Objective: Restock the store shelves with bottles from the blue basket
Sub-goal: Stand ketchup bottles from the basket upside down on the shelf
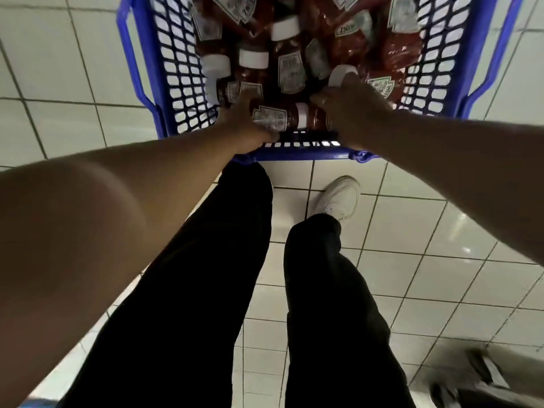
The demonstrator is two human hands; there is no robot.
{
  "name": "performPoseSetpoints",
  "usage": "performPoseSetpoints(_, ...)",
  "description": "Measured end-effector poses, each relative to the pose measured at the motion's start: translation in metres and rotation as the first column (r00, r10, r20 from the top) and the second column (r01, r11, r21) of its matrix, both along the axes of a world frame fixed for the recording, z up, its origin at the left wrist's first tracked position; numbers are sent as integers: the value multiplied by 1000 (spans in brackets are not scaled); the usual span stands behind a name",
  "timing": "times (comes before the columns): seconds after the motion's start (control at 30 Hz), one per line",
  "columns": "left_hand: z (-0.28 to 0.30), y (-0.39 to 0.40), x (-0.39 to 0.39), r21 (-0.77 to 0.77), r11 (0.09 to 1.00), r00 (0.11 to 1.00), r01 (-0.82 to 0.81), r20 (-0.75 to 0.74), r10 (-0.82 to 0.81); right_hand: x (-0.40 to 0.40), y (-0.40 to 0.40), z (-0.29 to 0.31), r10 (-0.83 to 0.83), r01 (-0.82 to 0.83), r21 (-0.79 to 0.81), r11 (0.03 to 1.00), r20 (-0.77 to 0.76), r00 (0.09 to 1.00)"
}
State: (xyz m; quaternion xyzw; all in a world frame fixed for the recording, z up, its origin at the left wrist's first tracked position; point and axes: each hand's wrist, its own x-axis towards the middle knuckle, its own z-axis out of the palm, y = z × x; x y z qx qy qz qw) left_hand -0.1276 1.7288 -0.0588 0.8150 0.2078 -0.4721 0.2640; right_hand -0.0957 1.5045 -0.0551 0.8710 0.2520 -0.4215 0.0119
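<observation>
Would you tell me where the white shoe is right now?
In the head view, the white shoe stands on the tiled floor just below the blue basket, right of centre.

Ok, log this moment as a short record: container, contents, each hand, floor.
container: blue plastic lattice basket, standing on the floor
contents: red sauce bottles with white caps, piled lying at mixed angles
left hand: left hand grips the labelled end of a lying bottle at the near wall
right hand: right hand curled over bottles; its fingers are hidden
floor: white glossy tiles
</observation>
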Motion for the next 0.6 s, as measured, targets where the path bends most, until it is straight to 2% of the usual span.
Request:
performPoseSetpoints(0.17, -19, 6, -6, 30, 998, 989, 57, 138, -60, 11, 23, -25, 108, -98, -132, 986, 67, 992)
performPoseSetpoints(0.27, -5, 17, -2, -3, 998, 976, 58, 212, -56, 19, 26, -7, 64, -58, -86, 995, 67, 996)
performPoseSetpoints(0.33, 13, 25, 1, 17, 999, 966, 47, 252, -50, 21, 16, 9, -45, 44, 22, 999, 55, 997)
performPoseSetpoints(0.4, 38, 32, 5, 21, 1000, 957, 23, 288, -28, 19, 1, 36, -201, 202, 129, 971, -24, 979)
performPoseSetpoints(0.53, 117, 36, 11, -46, 999, 933, 8, 359, 10, 11, -36, 114, -428, 445, 255, 858, -121, 895)
performPoseSetpoints(0.6, 171, 34, 13, -134, 990, 920, -46, 381, 94, 9, -50, 167, -575, 585, 268, 765, -125, 809)
